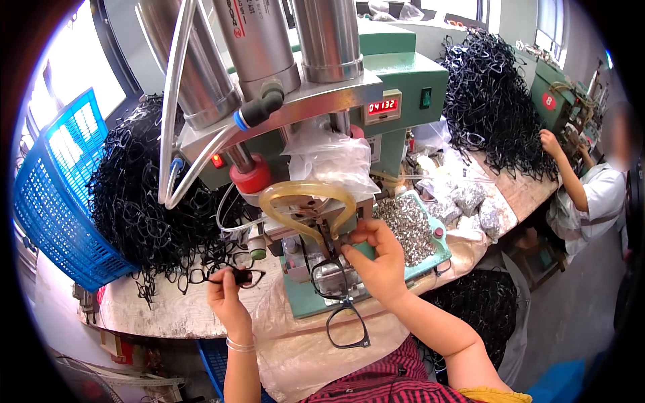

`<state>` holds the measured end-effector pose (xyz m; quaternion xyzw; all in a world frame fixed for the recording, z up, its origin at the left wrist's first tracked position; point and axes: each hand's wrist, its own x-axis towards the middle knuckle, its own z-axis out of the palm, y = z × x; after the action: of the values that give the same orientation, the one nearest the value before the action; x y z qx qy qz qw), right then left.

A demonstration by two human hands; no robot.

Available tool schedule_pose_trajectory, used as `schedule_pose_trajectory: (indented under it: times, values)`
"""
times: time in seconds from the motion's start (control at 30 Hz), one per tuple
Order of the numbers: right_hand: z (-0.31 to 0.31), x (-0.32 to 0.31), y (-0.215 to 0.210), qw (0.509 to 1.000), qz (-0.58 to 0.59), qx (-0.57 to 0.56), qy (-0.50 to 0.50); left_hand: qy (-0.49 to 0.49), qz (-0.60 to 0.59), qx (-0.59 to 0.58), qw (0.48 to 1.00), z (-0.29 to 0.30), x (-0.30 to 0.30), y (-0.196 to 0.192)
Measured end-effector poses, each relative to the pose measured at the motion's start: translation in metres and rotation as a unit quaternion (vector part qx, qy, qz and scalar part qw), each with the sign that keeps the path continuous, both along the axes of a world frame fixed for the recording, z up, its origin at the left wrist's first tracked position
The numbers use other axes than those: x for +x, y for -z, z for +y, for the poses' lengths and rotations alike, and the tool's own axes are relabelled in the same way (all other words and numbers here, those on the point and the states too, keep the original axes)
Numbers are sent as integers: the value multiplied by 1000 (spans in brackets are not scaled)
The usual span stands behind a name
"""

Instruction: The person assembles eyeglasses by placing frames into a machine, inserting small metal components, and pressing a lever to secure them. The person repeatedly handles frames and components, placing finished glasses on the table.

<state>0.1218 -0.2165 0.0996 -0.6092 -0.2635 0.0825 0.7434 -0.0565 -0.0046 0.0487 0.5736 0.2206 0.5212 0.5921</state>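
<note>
The right hand (377,258) pinches a black eyeglass frame (339,295) under the press (316,221); fingers this close could get nipped. The left hand (227,295) grips another frame (232,275).

Bright daylight through windows (67,101) at far left and a window (547,20) at far right. Long pale workbench (168,312) running left to right, draped in clear plastic sheeting (295,349), with grey floor (578,316) at right. Blue plastic crate (57,195) at left, second green machine (557,101) far right.
</note>
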Motion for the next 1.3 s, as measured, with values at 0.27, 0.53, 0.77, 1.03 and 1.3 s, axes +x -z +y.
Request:
schedule_pose_trajectory:
  times: [0.27, 0.53, 0.77, 1.03, 1.3]
  values:
    - [0, -15, -15, 991, 97, 60, -74, 148, -75, 234, 958, -52, 44, -128]
    - [-34, 39, 6, 996, -28, -71, 55, 160, 19, 579, 799, -83, 43, -79]
    - [-92, 89, 72, 952, -99, -175, 231, 216, 53, 566, 794, -87, 46, -73]
    - [-58, 86, 60, 919, -252, -215, 212, 173, 53, 503, 845, -103, 38, -49]
    - [-77, 67, 55, 840, -379, -329, 206, -165, 236, 370, 883, -12, -40, -59]
